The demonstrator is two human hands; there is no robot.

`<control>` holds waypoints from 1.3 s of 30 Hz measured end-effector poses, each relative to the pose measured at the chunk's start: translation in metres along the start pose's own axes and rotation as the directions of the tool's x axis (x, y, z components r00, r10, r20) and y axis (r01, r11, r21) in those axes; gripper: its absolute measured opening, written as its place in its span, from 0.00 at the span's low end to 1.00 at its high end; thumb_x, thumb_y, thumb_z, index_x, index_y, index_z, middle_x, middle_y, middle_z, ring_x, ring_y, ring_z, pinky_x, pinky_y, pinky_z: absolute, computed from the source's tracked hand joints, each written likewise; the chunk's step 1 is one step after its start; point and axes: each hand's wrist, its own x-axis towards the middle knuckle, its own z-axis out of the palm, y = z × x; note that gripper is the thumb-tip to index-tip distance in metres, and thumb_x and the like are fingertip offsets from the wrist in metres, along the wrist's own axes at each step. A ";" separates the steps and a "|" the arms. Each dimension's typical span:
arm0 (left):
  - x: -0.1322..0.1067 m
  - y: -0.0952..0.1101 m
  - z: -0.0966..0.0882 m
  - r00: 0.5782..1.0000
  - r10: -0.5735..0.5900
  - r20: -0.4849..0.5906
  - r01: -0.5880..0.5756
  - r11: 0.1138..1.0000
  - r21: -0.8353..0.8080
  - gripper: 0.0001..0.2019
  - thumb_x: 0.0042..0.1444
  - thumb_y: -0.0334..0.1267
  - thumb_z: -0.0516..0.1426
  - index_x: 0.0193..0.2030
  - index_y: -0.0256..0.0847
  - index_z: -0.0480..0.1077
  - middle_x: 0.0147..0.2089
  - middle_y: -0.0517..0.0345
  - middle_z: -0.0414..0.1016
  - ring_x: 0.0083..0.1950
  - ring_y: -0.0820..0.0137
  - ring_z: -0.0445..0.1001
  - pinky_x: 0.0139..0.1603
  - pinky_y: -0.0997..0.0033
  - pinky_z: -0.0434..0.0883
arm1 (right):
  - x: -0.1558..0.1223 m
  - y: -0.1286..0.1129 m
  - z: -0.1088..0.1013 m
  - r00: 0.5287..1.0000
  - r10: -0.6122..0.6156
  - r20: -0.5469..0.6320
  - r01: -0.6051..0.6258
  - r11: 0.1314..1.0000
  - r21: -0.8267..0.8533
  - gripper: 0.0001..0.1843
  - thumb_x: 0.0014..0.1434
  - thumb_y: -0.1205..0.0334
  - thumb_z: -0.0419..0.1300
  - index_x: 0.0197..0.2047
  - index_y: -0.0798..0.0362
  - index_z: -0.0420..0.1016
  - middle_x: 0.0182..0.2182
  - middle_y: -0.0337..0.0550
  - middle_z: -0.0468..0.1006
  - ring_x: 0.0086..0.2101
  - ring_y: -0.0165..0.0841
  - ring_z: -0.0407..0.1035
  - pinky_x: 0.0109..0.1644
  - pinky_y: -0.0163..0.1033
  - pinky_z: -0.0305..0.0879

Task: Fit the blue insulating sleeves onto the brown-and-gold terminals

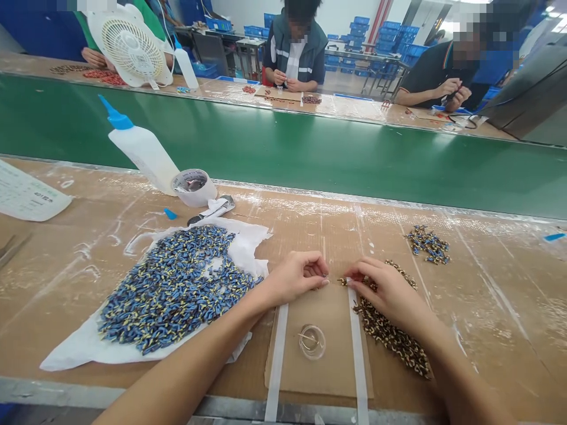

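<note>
My left hand (303, 274) is closed in a pinch above the cardboard pad; a tiny bit of something shows at its fingertips, too small to name. Facing it, my right hand (387, 289) pinches a small brown and cream piece (342, 281). Under and beside that hand spreads a heap of similar brown and cream pieces (394, 339). A large pile of small blue and yellow pieces (172, 289) lies on a white sheet (71, 349) left of my left forearm. Between my arms, a small clear round dish (312, 342) with a thin stick across it rests on the pad (323, 378).
A small cluster of blue and brown pieces (427, 244) lies at the right. Behind the white sheet are a tape roll (195, 188) and a white squeeze bottle (144, 153). A green belt (283, 144) runs across; co-workers sit beyond it near a white fan (130, 44).
</note>
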 end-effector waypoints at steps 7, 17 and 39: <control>0.000 -0.001 0.002 1.000 0.006 -0.027 -0.005 0.999 0.045 0.04 0.55 0.34 0.59 0.36 0.37 0.69 0.30 0.60 0.71 0.32 0.74 0.70 0.35 0.73 0.67 | 0.005 -0.006 0.026 0.998 -0.032 -0.049 0.022 0.982 -0.186 0.07 0.64 0.64 0.55 0.37 0.53 0.73 0.35 0.46 0.75 0.37 0.38 0.69 0.40 0.42 0.65; -0.002 0.002 0.005 0.997 -0.022 -0.069 0.024 0.999 0.022 0.07 0.56 0.38 0.59 0.35 0.36 0.71 0.28 0.59 0.72 0.30 0.74 0.71 0.33 0.73 0.69 | 0.004 -0.002 0.029 0.990 -0.107 -0.094 0.063 0.920 -0.387 0.09 0.66 0.65 0.52 0.37 0.54 0.73 0.33 0.47 0.74 0.35 0.39 0.68 0.37 0.41 0.63; -0.008 0.022 0.018 0.970 0.069 -0.232 -0.126 0.962 -0.243 0.08 0.60 0.39 0.57 0.38 0.34 0.68 0.33 0.53 0.75 0.33 0.73 0.73 0.36 0.71 0.72 | 0.004 -0.031 0.014 0.919 0.263 -0.294 0.011 0.728 0.685 0.09 0.58 0.57 0.63 0.40 0.52 0.78 0.32 0.42 0.80 0.33 0.32 0.74 0.37 0.39 0.72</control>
